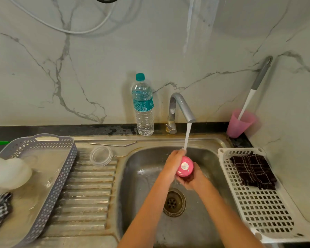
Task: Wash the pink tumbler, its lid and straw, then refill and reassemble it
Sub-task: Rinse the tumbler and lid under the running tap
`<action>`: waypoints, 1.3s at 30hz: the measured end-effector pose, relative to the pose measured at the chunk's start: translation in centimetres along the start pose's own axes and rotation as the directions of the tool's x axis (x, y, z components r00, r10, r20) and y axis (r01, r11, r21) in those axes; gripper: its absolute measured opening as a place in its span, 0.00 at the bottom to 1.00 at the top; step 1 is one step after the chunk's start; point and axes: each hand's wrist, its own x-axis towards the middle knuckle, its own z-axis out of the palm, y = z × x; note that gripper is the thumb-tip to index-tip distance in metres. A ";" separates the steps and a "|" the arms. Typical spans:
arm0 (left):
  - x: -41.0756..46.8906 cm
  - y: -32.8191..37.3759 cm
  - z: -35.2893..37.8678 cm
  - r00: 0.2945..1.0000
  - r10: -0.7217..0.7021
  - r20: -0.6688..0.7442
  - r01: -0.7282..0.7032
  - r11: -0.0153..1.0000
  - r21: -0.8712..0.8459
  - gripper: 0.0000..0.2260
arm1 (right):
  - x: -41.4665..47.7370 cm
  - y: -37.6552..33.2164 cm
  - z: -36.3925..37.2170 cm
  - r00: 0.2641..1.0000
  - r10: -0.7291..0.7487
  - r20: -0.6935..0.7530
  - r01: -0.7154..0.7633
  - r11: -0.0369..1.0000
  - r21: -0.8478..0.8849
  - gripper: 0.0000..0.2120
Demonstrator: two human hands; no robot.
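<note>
The pink tumbler (185, 167) is held over the steel sink (147, 176) with its base turned toward me, right under the water running from the tap (182, 106). My left hand (174, 161) wraps its far side and my right hand (193, 178) cups it from below. A clear round lid (101, 156) lies on the ribbed drainboard to the left. Behind it a thin metal straw (113, 144) rests along the sink's back ledge.
A water bottle (143, 106) with a teal cap stands by the wall. A grey basket (43, 176) with a white bowl sits on the left. On the right lies a white rack (258, 203) with a dark checked cloth (254, 170). A pink cup (240, 125) holds a brush.
</note>
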 end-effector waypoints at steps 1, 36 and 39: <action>-0.3 0.5 0.5 0.999 0.054 -0.004 -0.053 0.996 0.069 0.15 | 0.0 -0.1 0.1 1.000 -0.012 -0.020 0.013 0.999 0.035 0.29; -13.6 -3.3 -20.2 0.698 0.631 -0.337 -0.510 0.770 0.384 0.36 | -5.8 13.9 9.0 0.444 -0.333 0.832 0.887 0.028 -0.461 0.44; -14.5 -3.1 -22.1 0.674 0.617 -0.406 -0.486 0.785 0.385 0.34 | -5.8 16.0 11.4 0.476 -0.317 0.820 0.879 0.164 -0.447 0.41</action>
